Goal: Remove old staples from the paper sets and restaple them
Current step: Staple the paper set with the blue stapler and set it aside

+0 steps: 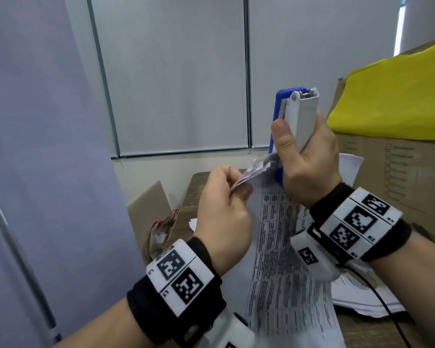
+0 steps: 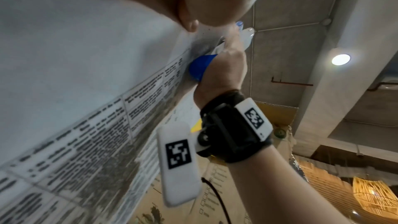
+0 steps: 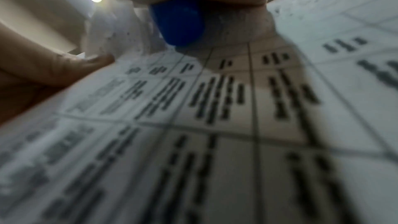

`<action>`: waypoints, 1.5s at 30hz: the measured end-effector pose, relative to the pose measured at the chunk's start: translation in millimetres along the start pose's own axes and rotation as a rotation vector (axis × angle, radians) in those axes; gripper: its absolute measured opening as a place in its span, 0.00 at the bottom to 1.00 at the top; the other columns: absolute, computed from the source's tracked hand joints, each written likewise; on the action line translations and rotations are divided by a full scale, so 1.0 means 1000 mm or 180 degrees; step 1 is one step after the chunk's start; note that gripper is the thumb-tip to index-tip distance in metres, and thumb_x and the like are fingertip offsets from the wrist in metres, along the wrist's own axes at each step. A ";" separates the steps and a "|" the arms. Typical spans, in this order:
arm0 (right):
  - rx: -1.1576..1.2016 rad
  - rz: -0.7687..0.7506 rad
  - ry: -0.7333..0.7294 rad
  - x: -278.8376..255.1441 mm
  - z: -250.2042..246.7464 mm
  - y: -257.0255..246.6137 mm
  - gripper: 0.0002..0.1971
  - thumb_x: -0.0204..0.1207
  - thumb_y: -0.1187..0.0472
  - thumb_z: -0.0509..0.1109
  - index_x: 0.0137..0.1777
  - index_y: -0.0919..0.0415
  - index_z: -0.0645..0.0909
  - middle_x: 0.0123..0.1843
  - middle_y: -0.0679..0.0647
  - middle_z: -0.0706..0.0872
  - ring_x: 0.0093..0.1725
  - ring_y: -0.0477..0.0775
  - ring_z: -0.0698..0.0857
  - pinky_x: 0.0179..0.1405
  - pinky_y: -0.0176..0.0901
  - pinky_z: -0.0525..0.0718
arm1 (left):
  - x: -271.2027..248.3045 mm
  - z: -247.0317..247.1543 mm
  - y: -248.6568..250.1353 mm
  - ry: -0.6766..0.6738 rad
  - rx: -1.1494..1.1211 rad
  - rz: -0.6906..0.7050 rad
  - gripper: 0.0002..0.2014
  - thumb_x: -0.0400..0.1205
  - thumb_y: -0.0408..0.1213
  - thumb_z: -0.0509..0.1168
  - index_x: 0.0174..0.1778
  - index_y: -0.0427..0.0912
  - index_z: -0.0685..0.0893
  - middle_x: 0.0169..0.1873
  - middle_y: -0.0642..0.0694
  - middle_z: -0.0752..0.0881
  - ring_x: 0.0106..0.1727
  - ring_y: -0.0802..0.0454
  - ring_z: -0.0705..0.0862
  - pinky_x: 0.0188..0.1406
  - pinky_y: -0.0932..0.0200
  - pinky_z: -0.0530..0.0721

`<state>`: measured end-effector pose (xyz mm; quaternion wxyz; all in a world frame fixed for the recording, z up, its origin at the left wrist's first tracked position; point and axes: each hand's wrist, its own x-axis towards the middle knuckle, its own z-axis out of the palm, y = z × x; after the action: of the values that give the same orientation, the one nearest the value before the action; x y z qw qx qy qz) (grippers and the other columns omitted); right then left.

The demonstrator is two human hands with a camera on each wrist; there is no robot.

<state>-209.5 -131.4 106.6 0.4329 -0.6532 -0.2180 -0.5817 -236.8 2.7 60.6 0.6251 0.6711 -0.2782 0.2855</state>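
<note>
A blue and grey stapler (image 1: pixel 295 116) stands upright in the air, gripped by my right hand (image 1: pixel 309 156), its lower end on the top corner of a printed paper set (image 1: pixel 281 247). My left hand (image 1: pixel 226 194) pinches the crumpled corner of the same set just left of the stapler. The sheets hang down from both hands toward the table. In the left wrist view the stapler (image 2: pixel 202 67) shows beside the paper set (image 2: pixel 86 108). The right wrist view is blurred, with the stapler's blue end (image 3: pixel 178 25) above the paper set (image 3: pixel 215 125).
A cardboard box (image 1: pixel 399 177) with a yellow cloth (image 1: pixel 397 96) stands at the right. More white sheets (image 1: pixel 362 297) lie on the brown table (image 1: pixel 377 332) under my right wrist. A torn paper bag (image 1: pixel 161 229) sits at the table's left edge, against a blinded window.
</note>
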 end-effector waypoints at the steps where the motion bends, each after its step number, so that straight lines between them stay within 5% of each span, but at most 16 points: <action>1: 0.0038 0.0047 0.0049 -0.001 0.000 0.002 0.17 0.75 0.41 0.62 0.48 0.55 0.74 0.33 0.39 0.76 0.32 0.35 0.78 0.32 0.30 0.74 | -0.001 0.000 0.001 -0.0018 -0.0037 -0.0031 0.04 0.77 0.35 0.59 0.38 0.48 0.72 0.32 0.47 0.76 0.35 0.54 0.72 0.38 0.54 0.75; 4: -0.0117 0.0161 -0.0006 -0.004 0.002 0.007 0.15 0.76 0.41 0.63 0.47 0.54 0.74 0.31 0.39 0.77 0.32 0.35 0.79 0.33 0.28 0.74 | 0.000 0.001 -0.002 -0.0029 0.0109 -0.0152 0.11 0.82 0.27 0.62 0.38 0.47 0.72 0.33 0.49 0.75 0.34 0.58 0.71 0.36 0.62 0.73; 6: -0.0281 0.0327 -0.0265 -0.005 0.003 0.010 0.17 0.76 0.40 0.62 0.48 0.54 0.74 0.33 0.43 0.81 0.35 0.42 0.82 0.39 0.43 0.82 | 0.004 0.000 -0.011 0.0005 0.0284 -0.0328 0.08 0.84 0.25 0.62 0.42 0.41 0.74 0.37 0.46 0.80 0.37 0.56 0.75 0.40 0.66 0.76; 7: -0.0310 0.0415 -0.0417 -0.006 0.003 0.011 0.18 0.76 0.39 0.62 0.49 0.55 0.74 0.35 0.46 0.83 0.37 0.49 0.84 0.41 0.52 0.83 | 0.007 -0.001 -0.018 0.0045 0.0286 -0.0487 0.05 0.84 0.27 0.62 0.45 0.41 0.75 0.42 0.44 0.83 0.41 0.52 0.80 0.46 0.64 0.80; 9: -0.0274 0.0558 -0.0518 -0.007 0.003 0.017 0.18 0.77 0.40 0.63 0.50 0.55 0.75 0.37 0.47 0.84 0.39 0.52 0.84 0.44 0.58 0.83 | 0.010 -0.005 -0.026 0.0147 0.0195 -0.0913 0.05 0.82 0.35 0.63 0.51 0.46 0.78 0.50 0.42 0.87 0.51 0.45 0.86 0.59 0.43 0.85; 13: -0.0055 0.0979 -0.0232 -0.006 -0.001 0.033 0.16 0.76 0.42 0.65 0.50 0.55 0.76 0.36 0.42 0.81 0.36 0.44 0.81 0.44 0.55 0.83 | 0.011 -0.013 -0.036 0.0302 0.0150 -0.1399 0.07 0.86 0.32 0.61 0.54 0.48 0.78 0.52 0.42 0.87 0.54 0.41 0.87 0.59 0.34 0.85; 20: -0.0396 0.1453 -0.0319 -0.017 -0.020 0.060 0.11 0.80 0.47 0.67 0.53 0.53 0.76 0.41 0.43 0.82 0.45 0.54 0.83 0.51 0.54 0.83 | 0.014 -0.023 -0.052 0.0331 0.0289 -0.1736 0.08 0.85 0.30 0.62 0.59 0.41 0.79 0.53 0.40 0.88 0.55 0.39 0.87 0.61 0.35 0.84; 23: -0.0495 0.1837 -0.0669 -0.025 -0.040 0.068 0.10 0.80 0.50 0.67 0.53 0.56 0.78 0.41 0.50 0.84 0.40 0.55 0.84 0.37 0.46 0.84 | 0.019 -0.034 -0.067 0.0359 0.0509 -0.1909 0.10 0.86 0.30 0.61 0.63 0.38 0.79 0.54 0.41 0.87 0.56 0.40 0.86 0.60 0.41 0.84; 25: -0.0743 0.2261 -0.1191 -0.034 -0.055 0.072 0.09 0.81 0.52 0.66 0.46 0.58 0.78 0.36 0.53 0.82 0.30 0.51 0.80 0.25 0.40 0.76 | 0.021 -0.045 -0.087 0.0318 0.0781 -0.2002 0.12 0.84 0.30 0.62 0.63 0.37 0.81 0.53 0.40 0.87 0.55 0.39 0.86 0.60 0.41 0.84; 27: -0.1230 0.2583 -0.2125 -0.051 -0.068 0.082 0.12 0.81 0.52 0.66 0.39 0.59 0.76 0.36 0.55 0.81 0.31 0.53 0.78 0.27 0.40 0.72 | 0.019 -0.057 -0.121 0.0245 0.1164 -0.2059 0.10 0.79 0.32 0.64 0.54 0.37 0.84 0.47 0.37 0.89 0.49 0.36 0.88 0.56 0.35 0.86; 31: -0.2274 0.2632 -0.4089 -0.091 -0.078 0.103 0.14 0.75 0.42 0.68 0.44 0.53 0.78 0.45 0.51 0.83 0.45 0.54 0.83 0.37 0.39 0.77 | 0.018 -0.074 -0.192 0.0316 0.1444 -0.2213 0.11 0.68 0.39 0.63 0.43 0.40 0.86 0.39 0.35 0.90 0.42 0.35 0.90 0.48 0.30 0.88; 34: -0.2382 0.2532 -0.4682 -0.115 -0.071 0.114 0.14 0.75 0.44 0.68 0.41 0.55 0.76 0.41 0.53 0.84 0.35 0.49 0.78 0.29 0.39 0.73 | 0.022 -0.063 -0.171 0.0301 0.1315 -0.2159 0.06 0.76 0.33 0.65 0.45 0.38 0.86 0.39 0.35 0.89 0.42 0.37 0.89 0.50 0.36 0.88; 38: -0.2405 0.2484 -0.4768 -0.132 -0.065 0.123 0.11 0.74 0.50 0.69 0.48 0.56 0.77 0.42 0.52 0.81 0.43 0.54 0.81 0.37 0.39 0.76 | 0.032 -0.058 -0.151 0.0346 0.1174 -0.2129 0.06 0.83 0.22 0.61 0.50 0.31 0.84 0.40 0.35 0.86 0.40 0.42 0.83 0.39 0.53 0.80; 42: -0.2251 0.2264 -0.4830 -0.130 -0.069 0.116 0.22 0.76 0.42 0.68 0.59 0.59 0.82 0.56 0.55 0.86 0.49 0.54 0.82 0.47 0.43 0.79 | 0.047 -0.063 -0.146 0.0459 0.0916 -0.2166 0.07 0.83 0.23 0.63 0.47 0.35 0.84 0.44 0.33 0.89 0.48 0.34 0.89 0.50 0.40 0.87; 45: -0.1901 0.2269 -0.4105 -0.108 -0.078 0.114 0.28 0.77 0.36 0.64 0.73 0.50 0.74 0.70 0.48 0.77 0.64 0.51 0.81 0.63 0.44 0.78 | 0.063 -0.060 -0.141 0.0562 0.0538 -0.2085 0.09 0.83 0.21 0.61 0.54 0.34 0.84 0.38 0.40 0.88 0.30 0.50 0.90 0.27 0.57 0.88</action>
<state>-188.6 -232.5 -35.8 0.1880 -0.9801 -0.0383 0.0509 -92.7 70.4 14.0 0.6474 0.7469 0.0316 0.1487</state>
